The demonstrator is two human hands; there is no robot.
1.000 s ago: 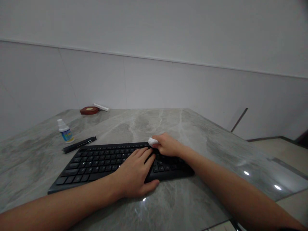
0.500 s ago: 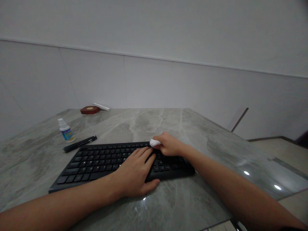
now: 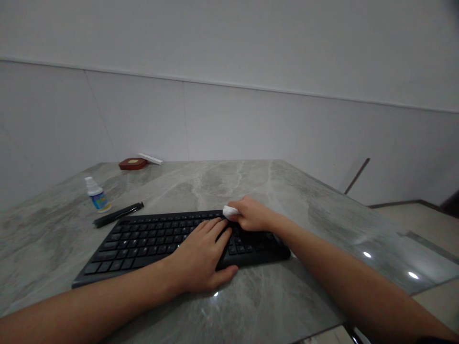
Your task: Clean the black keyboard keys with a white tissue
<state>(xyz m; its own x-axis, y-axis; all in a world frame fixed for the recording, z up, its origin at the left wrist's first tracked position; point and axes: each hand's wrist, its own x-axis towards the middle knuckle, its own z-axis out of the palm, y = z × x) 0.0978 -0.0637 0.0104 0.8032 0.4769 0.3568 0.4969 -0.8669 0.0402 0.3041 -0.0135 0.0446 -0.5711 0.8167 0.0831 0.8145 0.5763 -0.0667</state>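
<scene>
A black keyboard [image 3: 150, 239] lies on the grey marbled table, slightly askew. My left hand [image 3: 204, 253] rests flat over its right-middle keys, fingers stretched out and thumb off the near edge. Just beyond those fingertips, my right hand [image 3: 251, 215] is closed around a white wad [image 3: 230, 212], perhaps tissue or cloth, pressed at the keyboard's far edge. The wad is mostly hidden in the fingers. Both forearms cover parts of the keyboard and table.
Left of the keyboard lie a black stick-like object [image 3: 118, 215] and a small white spray bottle [image 3: 97, 195] with a blue label, standing upright. Farther back are a reddish-brown box [image 3: 132, 164] and a white strip [image 3: 150, 158] near the wall. The table [image 3: 229, 181] ends at the right.
Almost nothing differs. The whole view has shifted very slightly, while both hands and the white wad keep their places on the keyboard.
</scene>
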